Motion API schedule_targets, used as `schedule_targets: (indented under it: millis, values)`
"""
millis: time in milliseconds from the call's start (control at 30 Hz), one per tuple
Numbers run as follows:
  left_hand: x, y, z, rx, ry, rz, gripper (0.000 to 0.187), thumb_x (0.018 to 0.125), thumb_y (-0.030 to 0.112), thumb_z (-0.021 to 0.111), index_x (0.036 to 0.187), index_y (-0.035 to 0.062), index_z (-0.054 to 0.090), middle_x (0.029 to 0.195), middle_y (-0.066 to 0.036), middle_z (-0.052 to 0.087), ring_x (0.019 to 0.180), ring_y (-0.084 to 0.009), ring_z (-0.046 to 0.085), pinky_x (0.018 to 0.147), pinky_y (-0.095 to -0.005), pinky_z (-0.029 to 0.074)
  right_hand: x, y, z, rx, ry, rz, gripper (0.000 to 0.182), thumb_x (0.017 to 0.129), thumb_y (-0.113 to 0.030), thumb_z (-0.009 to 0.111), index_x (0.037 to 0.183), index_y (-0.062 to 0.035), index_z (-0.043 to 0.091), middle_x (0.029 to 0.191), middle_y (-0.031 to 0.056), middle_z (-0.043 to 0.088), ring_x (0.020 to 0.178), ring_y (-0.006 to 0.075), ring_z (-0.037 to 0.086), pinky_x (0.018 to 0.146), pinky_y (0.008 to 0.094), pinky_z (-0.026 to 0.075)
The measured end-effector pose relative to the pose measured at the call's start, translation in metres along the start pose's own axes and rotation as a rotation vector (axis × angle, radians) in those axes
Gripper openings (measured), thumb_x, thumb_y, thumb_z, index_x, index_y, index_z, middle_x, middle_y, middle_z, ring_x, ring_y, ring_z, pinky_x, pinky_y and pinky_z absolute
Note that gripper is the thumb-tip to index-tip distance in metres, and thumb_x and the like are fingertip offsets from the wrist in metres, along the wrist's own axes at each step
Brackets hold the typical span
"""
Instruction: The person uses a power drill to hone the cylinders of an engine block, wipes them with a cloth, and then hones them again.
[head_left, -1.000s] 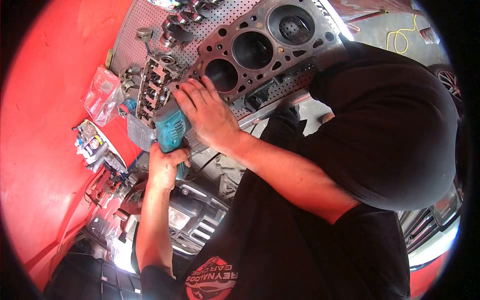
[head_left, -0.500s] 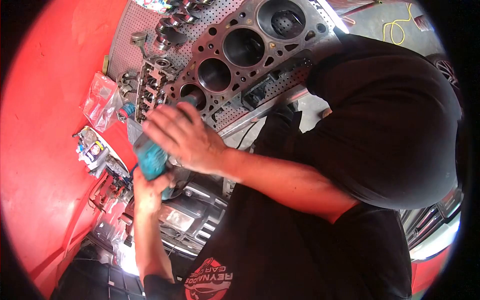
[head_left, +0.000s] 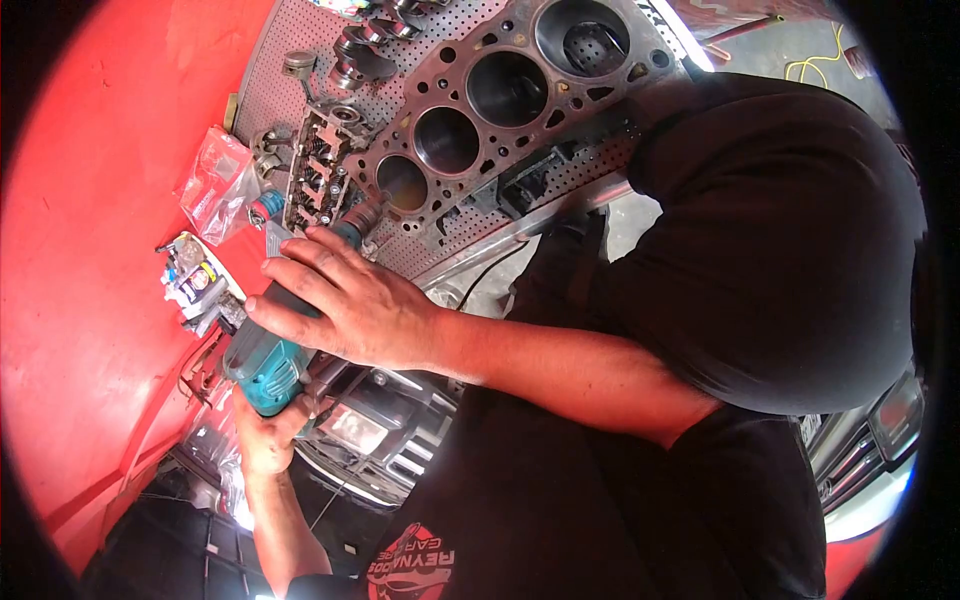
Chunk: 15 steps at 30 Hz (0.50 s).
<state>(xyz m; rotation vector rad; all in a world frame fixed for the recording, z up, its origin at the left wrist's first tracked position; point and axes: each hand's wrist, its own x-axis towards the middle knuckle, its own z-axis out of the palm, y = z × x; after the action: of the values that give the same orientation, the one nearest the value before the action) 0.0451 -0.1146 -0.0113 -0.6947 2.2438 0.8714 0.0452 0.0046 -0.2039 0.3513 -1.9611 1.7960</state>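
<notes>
My left hand (head_left: 265,435) is closed around the rear handle of a teal and black power drill (head_left: 268,372). Over the top of the drill's body lies my right hand (head_left: 375,300), fingers curled across it. The drill's chuck (head_left: 348,228) points up and right, with a brownish end piece (head_left: 364,213) whose tip is near the rim of the nearest cylinder bore (head_left: 402,184). That bore belongs to a large metal engine block (head_left: 480,138) showing several round bores. Beside the chuck lies a cylinder head (head_left: 318,172).
A perforated metal bench top (head_left: 290,100) carries a crankshaft (head_left: 362,58) and a piston with rod (head_left: 299,68). A plastic bag (head_left: 218,185) and a teal can-like item (head_left: 265,207) lie by the red wall (head_left: 90,250). A black cable (head_left: 490,272) hangs below the bench.
The drill and both hands have moved down and left, drawing the end piece back from the nearest bore. The scene has shifted slightly right in view.
</notes>
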Motion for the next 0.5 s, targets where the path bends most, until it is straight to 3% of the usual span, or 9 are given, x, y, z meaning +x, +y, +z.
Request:
schedule_targets:
  millis: [133, 500]
  values:
    - [-0.0049, -0.0024, 0.0003, 0.053, 0.069, 0.067, 0.036, 0.072, 0.003, 0.069, 0.106, -0.0034, 0.06, 0.078, -0.008, 0.063, 0.063, -0.018, 0.06, 0.06, -0.031, 0.05, 0.0044, -0.0058, -0.0026, 0.039, 0.008, 0.008, 0.055, 0.092, -0.023, 0.056, 0.146, -0.0162, 0.047, 0.13, 0.0204, 0.053, 0.122, 0.0396, 0.056, 0.116, 0.0604, 0.036]
    - [-0.0073, 0.0045, -0.0007, 0.083, 0.084, 0.064, 0.036, 0.071, 0.004, 0.069, 0.105, -0.0035, 0.059, 0.078, -0.009, 0.063, 0.063, -0.0183, 0.06, 0.06, -0.0317, 0.05, 0.0097, -0.0085, -0.0044, 0.048, 0.018, 0.011, 0.053, 0.092, -0.023, 0.056, 0.144, -0.0154, 0.047, 0.129, 0.0211, 0.053, 0.121, 0.0404, 0.056, 0.117, 0.0617, 0.036]
